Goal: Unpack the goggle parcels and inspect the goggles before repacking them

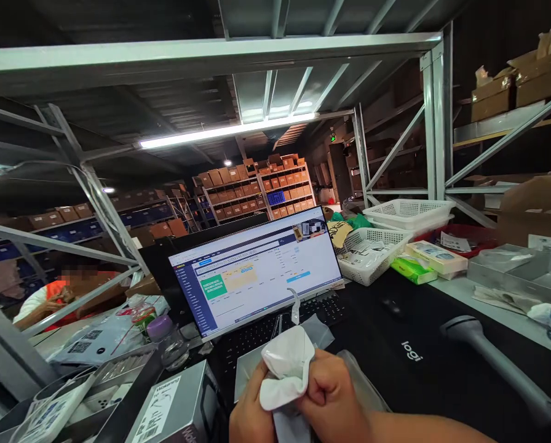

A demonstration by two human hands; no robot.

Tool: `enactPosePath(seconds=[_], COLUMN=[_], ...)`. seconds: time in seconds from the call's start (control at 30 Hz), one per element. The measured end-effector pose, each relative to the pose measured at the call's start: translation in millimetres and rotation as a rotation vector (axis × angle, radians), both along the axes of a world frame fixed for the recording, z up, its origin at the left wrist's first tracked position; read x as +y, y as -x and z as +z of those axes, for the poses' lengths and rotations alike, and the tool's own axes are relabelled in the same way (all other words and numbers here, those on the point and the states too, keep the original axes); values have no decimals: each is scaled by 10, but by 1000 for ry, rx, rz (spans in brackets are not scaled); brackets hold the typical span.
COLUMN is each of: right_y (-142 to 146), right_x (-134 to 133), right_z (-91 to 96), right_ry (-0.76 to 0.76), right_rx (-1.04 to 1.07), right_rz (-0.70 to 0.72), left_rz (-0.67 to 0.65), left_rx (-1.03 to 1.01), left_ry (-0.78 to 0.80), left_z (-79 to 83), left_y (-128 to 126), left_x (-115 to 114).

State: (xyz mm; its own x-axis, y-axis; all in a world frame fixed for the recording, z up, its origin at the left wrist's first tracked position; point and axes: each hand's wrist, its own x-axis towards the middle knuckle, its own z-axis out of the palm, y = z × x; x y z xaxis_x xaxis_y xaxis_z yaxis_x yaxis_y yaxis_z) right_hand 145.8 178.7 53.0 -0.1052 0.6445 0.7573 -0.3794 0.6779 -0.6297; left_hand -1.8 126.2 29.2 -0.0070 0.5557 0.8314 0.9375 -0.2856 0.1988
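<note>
A soft white pouch-like thing [285, 363], with rounded flaps folded apart at its top, is held upright between both hands. My left hand [253, 409] grips its left side, fingers wrapped round it. My right hand [331, 394] is curled into a fist against its right side, pinching the edge. A clear plastic bag [358, 378] lies beneath my right hand. Behind the pouch, part of the keyboard [248, 341] shows, with a translucent sheet [317, 332] at its edge. What the pouch contains is hidden.
A tilted monitor [257, 271] stands ahead. On the right are a barcode scanner [492, 357], white baskets [372, 274], a green tissue pack [412, 269] and a grey tray [510, 277]. To the left sit a grey box [178, 406] and a purple-lidded bottle [169, 344]. Another person [58, 301] works beyond the frame.
</note>
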Motion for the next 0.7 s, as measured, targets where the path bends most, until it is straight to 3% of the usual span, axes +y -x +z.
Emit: enactPosePath(seconds=[0.17, 0.23, 0.37, 0.53, 0.6, 0.7], right_y=[-266, -297, -210, -80, -79, -139], right_x=[206, 269, 256, 61, 24, 89], right_z=[303, 339, 245, 55, 45, 122], right_ry=[527, 586, 390, -159, -335, -337], right_rx=[110, 153, 47, -245, -330, -421], right_rz=[256, 278, 43, -251, -299, -232], left_rz=[-138, -145, -80, -15, -8, -31], left_rx=[344, 404, 336, 167, 138, 146], left_ry=[-109, -122, -103, 7, 3, -7], left_z=[225, 287, 299, 280, 288, 311], left_y=[-113, -131, -94, -27, -17, 12], left_x=[42, 56, 48, -7, -10, 23])
